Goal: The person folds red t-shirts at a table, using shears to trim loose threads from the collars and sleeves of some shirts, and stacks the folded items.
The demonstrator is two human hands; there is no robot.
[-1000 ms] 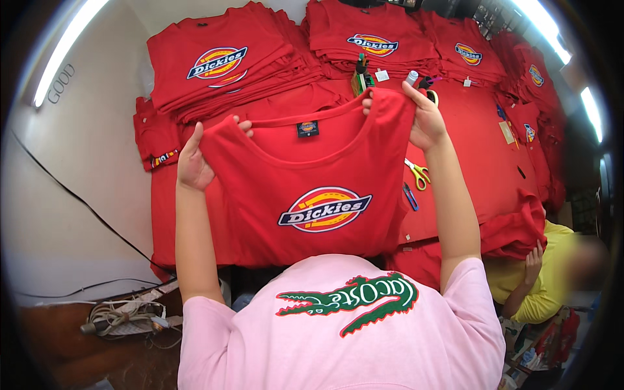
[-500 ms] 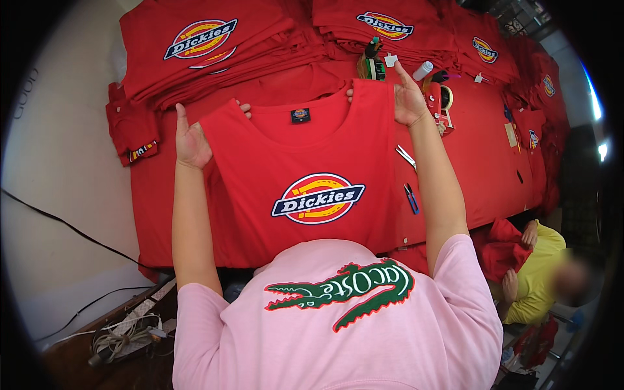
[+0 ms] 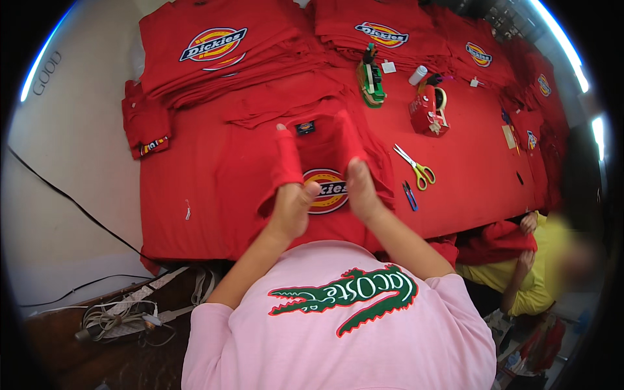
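A red sleeveless shirt with an oval printed emblem on its chest is gathered in front of me. My left hand holds one shoulder strap, the fabric covering most of its fingers while a fingertip shows above. Opposite it, my right hand holds the other strap, slightly blurred, with its thumb in front of the cloth. Both hands are close together over the emblem, partly covering it. Between the straps, a dark neck label shows inside the collar.
A red cloth-covered table carries yellow-handled scissors, blue thread snips, a red tape dispenser and a green-and-black device. Stacks of red shirts line the back. At right, a person in yellow handles red cloth.
Both hands have moved inward and nearer to me, bringing the shirt's straps together. The shirt was spread wide before. Scissors and tape dispenser, earlier partly behind my right arm, now show fully.
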